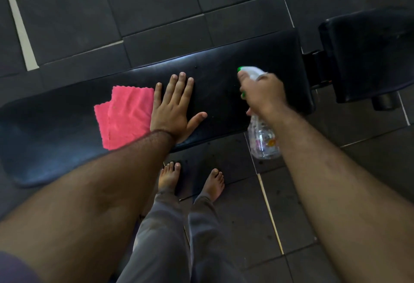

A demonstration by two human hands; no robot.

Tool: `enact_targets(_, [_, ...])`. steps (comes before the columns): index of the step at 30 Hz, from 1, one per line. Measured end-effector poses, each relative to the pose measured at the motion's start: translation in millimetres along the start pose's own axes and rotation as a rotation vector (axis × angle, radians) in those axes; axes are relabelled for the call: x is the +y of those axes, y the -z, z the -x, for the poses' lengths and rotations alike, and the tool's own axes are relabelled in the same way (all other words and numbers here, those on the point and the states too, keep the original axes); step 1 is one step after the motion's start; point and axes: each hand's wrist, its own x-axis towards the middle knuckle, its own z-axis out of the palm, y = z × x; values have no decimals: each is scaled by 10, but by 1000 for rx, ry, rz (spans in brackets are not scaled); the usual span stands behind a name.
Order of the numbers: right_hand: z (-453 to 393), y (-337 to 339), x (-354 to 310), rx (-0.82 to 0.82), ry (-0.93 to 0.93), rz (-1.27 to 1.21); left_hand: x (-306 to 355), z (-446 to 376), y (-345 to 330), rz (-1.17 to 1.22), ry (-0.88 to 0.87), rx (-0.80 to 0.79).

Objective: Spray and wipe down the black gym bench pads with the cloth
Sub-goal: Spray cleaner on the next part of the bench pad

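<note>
- So, head view, the only one: long pad [224, 85] runs across the frame, with a second pad [369, 54] at the right end past a gap in the frame hardware.
- Cloth [125, 114] is pink, loosely folded and lying flat on the long pad, just left of the left hand [174, 110]. It looks parked there to be grabbed once the spraying is done.
- The left hand is flat on the pad, palm down, with the fingers straight and close together and the thumb splayed out to the right. It holds nothing. Its little-finger edge touches or just overlaps the cloth's right edge; can't tell which.
- My guess is the left hand is bracing the person's lean, or steadying the pad. It sits clear of the nozzle's aim.
- Right hand [262, 92] is wrapped round the neck of the bottle [264, 139], with a finger up near the green trigger. The hand is motion-blurred, so I can't tell whether the trigger is pulled.
- The bottle is clear with a white and green head. It is tilted with the nozzle toward the pad's far right section and the body hanging off the near edge over the floor.
- No mist or wet sheen is clearly visible on the pad.
- Judgement: this is the spray step and wiping hasn't started. The second pad is untouched by either hand.
- Risk: overspray on the left hand or the floor tiles by the bare feet [190, 179].
</note>
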Motion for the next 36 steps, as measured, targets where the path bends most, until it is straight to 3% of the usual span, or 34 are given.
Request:
enact_targets(3, [-308, 196, -123, 83, -82, -93, -9, -1, -9, 0, 0, -8])
enact_targets(7, [-465, 312, -196, 78, -82, -125, -4, -8, -12, 12, -2, -11])
enact_targets(12, [-305, 178, -278, -126, -16, -133, 6, -15, 35, 16, -5, -25])
enact_targets(16, [-46, -38, -348, -172, 11, -94, 24, -25, 84, 59, 9, -33])
enact_targets(21, [179, -195, -452, -200, 103, -280, 45, 40, 359, 427, -51, 53])
enact_targets(24, [314, -313, -584, -177, 149, -566, 84, 124, 623, 742, -111, -38])
enact_targets(26, [413, -422, -710, -199, 147, -722, 98, 230, 784, 940, -15, -147])
enact_targets(28, [518, -552, -868, -241, 181, -802, 18, 313, 913, 1044, 114, -129])
enact_targets(32, [741, -844, -1118, -402, 254, -784, -354, 438, 1094, 1067, 324, 67])
enact_targets(36, [922, -1244, -1036, -486, 337, -441, -908, 579, 1165, 967, 511, 326])
